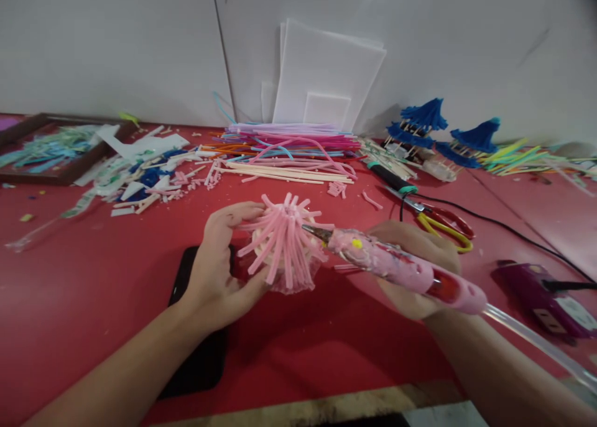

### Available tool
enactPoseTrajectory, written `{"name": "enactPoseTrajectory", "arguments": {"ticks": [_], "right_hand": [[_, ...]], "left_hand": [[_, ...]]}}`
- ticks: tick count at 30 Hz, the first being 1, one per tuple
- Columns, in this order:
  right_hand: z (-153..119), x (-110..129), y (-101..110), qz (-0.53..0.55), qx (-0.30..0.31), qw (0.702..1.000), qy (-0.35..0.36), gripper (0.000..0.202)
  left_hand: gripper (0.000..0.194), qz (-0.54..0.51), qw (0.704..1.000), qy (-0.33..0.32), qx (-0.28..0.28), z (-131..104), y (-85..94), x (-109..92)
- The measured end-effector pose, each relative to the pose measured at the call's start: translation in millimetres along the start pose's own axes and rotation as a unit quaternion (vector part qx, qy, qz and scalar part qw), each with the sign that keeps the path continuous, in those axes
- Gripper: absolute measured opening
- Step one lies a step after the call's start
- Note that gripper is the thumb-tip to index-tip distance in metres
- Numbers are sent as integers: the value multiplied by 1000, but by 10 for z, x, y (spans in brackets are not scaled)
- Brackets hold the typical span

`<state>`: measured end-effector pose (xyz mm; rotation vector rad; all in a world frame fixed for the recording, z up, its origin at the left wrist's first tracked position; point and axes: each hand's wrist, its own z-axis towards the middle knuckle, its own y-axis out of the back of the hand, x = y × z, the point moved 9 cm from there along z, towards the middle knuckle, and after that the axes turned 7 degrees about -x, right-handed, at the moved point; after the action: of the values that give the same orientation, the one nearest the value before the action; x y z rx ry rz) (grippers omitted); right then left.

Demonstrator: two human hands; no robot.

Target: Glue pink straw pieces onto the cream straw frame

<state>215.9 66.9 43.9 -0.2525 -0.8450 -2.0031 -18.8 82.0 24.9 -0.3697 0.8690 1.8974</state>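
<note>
In the head view, my left hand point(219, 271) is closed around the side of a small craft piece point(284, 243) topped with pink strips that fan out and droop from a central peak. A paler layer and something clear show beneath the strips. My right hand point(415, 259) grips a pink hot glue gun point(387, 259), with a clear glue stick point(536, 340) sticking out of its rear end. The gun's metal nozzle is at the right side of the strips near the peak; whether it touches them I cannot tell. Part of the right hand is hidden behind the gun.
A black phone point(200, 358) lies under my left forearm. Behind are bundles of coloured sticks point(289, 147), scraps point(149, 172) and blue roofed models point(476, 138). To the right are scissors point(448, 228), a green-and-black-handled tool point(392, 178) and a purple power strip point(545, 296) with a cord.
</note>
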Motion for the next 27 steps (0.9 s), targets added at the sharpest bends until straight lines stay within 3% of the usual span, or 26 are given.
{"name": "enactPoseTrajectory", "arguments": {"ticks": [3, 9, 27], "right_hand": [[77, 156, -7, -21, 3, 998, 62, 14], [95, 205, -36, -34, 19, 996, 85, 14], [79, 194, -54, -47, 35, 995, 76, 8]], "left_hand": [[58, -8, 1000, 7, 0, -9, 1, 38], [63, -13, 1000, 1, -2, -9, 25, 43], [58, -18, 1000, -4, 7, 1, 8, 30]]}}
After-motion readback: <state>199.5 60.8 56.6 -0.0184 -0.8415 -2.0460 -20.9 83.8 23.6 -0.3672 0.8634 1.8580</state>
